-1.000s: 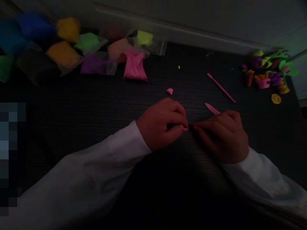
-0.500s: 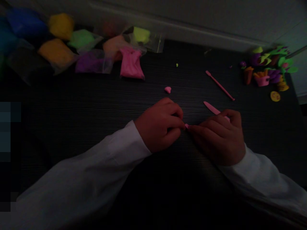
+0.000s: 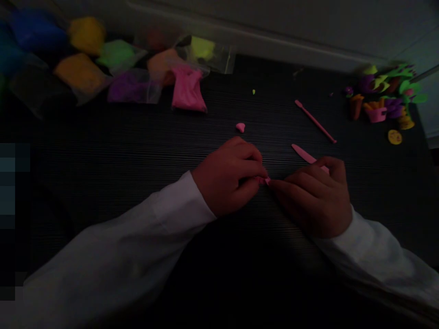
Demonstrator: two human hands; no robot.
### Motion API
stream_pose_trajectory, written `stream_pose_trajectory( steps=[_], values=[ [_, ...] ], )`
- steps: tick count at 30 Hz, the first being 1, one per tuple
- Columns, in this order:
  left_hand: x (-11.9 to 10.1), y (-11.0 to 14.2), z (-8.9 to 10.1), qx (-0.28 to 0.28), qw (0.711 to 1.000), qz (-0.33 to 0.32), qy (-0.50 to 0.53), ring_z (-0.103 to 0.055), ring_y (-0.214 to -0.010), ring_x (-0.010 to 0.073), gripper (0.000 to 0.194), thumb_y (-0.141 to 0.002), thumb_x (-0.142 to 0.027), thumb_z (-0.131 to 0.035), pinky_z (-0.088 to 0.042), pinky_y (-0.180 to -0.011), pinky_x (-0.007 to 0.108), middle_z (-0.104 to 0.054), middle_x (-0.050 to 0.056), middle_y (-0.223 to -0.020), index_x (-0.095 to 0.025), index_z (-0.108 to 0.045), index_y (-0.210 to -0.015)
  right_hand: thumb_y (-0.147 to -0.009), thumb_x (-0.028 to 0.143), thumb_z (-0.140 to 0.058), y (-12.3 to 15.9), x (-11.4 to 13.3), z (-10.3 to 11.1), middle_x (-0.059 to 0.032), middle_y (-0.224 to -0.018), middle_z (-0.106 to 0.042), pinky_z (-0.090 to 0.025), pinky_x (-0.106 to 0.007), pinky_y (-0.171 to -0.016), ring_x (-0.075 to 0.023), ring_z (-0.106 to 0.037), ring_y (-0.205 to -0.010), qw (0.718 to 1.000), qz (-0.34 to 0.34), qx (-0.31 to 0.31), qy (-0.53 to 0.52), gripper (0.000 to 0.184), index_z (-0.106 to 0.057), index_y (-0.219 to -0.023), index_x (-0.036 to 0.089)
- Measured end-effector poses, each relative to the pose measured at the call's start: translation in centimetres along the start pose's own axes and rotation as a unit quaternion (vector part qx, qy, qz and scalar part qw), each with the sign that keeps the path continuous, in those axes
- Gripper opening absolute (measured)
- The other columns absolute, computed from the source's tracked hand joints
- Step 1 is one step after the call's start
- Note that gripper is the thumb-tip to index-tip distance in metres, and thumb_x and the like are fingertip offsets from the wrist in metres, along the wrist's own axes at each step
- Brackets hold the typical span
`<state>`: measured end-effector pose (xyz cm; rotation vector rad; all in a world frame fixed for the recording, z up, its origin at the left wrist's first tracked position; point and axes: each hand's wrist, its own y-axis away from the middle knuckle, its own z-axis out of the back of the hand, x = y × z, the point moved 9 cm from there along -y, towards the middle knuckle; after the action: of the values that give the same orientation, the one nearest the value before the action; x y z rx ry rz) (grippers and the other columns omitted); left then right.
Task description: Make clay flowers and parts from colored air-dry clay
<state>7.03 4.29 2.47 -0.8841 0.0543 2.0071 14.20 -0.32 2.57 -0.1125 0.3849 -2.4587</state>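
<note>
A small piece of pink modelling clay lies between my two hands, just above the dark table. My left hand pinches it between thumb and fingers, which partly cover it. From the other side, the closed fingertips of my right hand meet the same piece; its thumb is mostly hidden underneath. A flat pink modelling knife lies beyond my right hand, its near end covered by the knuckles. Past my left hand sits a loose lump of pink clay.
Bags of coloured clay, including a pink one, line the back left by the wall. A thin pink tool and a tiny yellow-green crumb lie further back. Small clay figures and a yellow disc stand at the right.
My right fingertips have moved left, closing the small gap to the pink clay. A thin dark bit seen at those fingertips is out of sight now. The view has shifted slightly.
</note>
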Motion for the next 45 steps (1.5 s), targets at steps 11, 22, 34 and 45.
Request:
stream_pose_trajectory(
  steps=[11,22,34,45],
  values=[
    [-0.1,0.0,-0.3,0.01,1.0,-0.008,-0.008,-0.048,-0.08,0.0167,0.023,-0.07,-0.013,-0.044,-0.039,-0.075,0.035,-0.057,0.005,-0.082,-0.018,-0.064,-0.079,-0.075,0.024,-0.053,0.1,0.0,-0.2,0.0027,-0.07,-0.062,-0.027,-0.037,-0.077,-0.0127,-0.049,-0.069,1.0,-0.001,0.004,0.005,0.019,-0.057,-0.093,0.025],
    [0.0,0.0,-0.3,0.007,1.0,-0.01,-0.011,-0.048,-0.08,0.0167,0.021,-0.071,-0.015,-0.044,-0.039,-0.075,0.035,-0.057,0.005,-0.081,-0.018,-0.064,-0.076,-0.076,0.025,-0.052,0.1,0.1,-0.2,0.0018,-0.07,-0.062,-0.027,-0.038,-0.076,-0.0127,-0.048,-0.068,1.0,0.005,0.01,0.009,0.02,-0.058,-0.095,0.027],
    [-0.1,0.0,-0.3,0.008,1.0,-0.014,-0.012,-0.049,-0.079,0.0165,0.022,-0.07,-0.015,-0.044,-0.039,-0.073,0.035,-0.057,0.005,-0.081,-0.019,-0.064,-0.078,-0.074,0.027,-0.052,0.2,-0.2,-0.1,0.0012,-0.072,-0.061,-0.027,-0.038,-0.076,-0.0137,-0.049,-0.069,1.0,-0.008,0.008,-0.014,0.017,-0.059,-0.089,0.024],
    [-0.1,0.1,-0.3,0.006,1.0,-0.014,-0.019,-0.048,-0.08,0.0167,0.022,-0.07,-0.015,-0.044,-0.038,-0.075,0.035,-0.057,0.005,-0.082,-0.019,-0.064,-0.079,-0.074,0.026,-0.051,0.1,-1.1,0.1,0.0004,-0.071,-0.061,-0.028,-0.037,-0.074,-0.0133,-0.051,-0.067,0.997,-0.049,0.003,-0.053,0.014,-0.06,-0.083,0.021]
  ],
)
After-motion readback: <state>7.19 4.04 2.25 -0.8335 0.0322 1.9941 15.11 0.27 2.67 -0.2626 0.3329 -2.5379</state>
